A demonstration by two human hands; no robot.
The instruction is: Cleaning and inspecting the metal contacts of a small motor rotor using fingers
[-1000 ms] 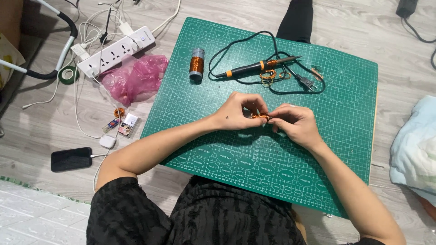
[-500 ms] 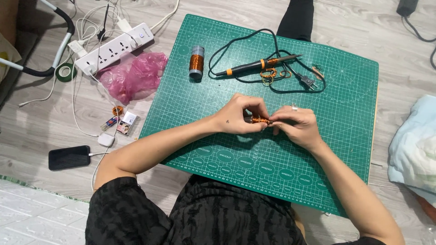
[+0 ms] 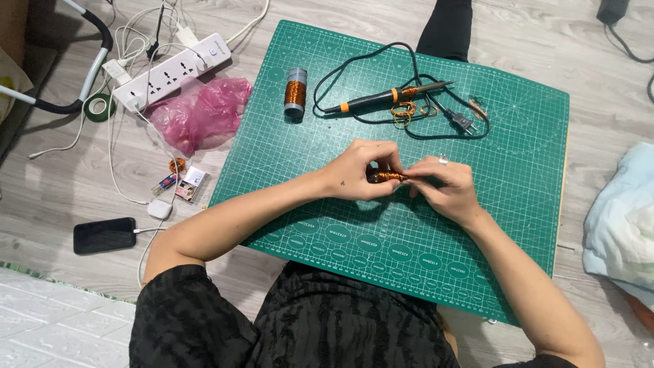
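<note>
A small copper-wire coil (image 3: 388, 177) is pinched between the fingertips of both hands above the middle of the green cutting mat (image 3: 518, 204). The left hand (image 3: 357, 172) is closed around the coil's left end, with thumb and fingers curled over it; the right hand (image 3: 446, 187) is closed on the right end, a ring being visible on one finger. The two hands are brought close together, fingertips nearly touching across the coil.

Judging from the grip, a winding or tightening step is in hand: the wire appears to be wrapped or pressed into shape. A steady hold by one hand and small, controlled turns by the other would be called for, so that the turns are kept tight and are not let slip.

Farther up the mat, a spool of copper wire (image 3: 295, 93) is stood upright, and a soldering iron (image 3: 385, 99) with its black cord is laid beside some loose wire loops (image 3: 405, 112). Off the mat, to the left, a white power strip (image 3: 170, 71), a pink plastic bag (image 3: 197, 112) and a black phone (image 3: 104, 235) are seen on the wooden floor.
</note>
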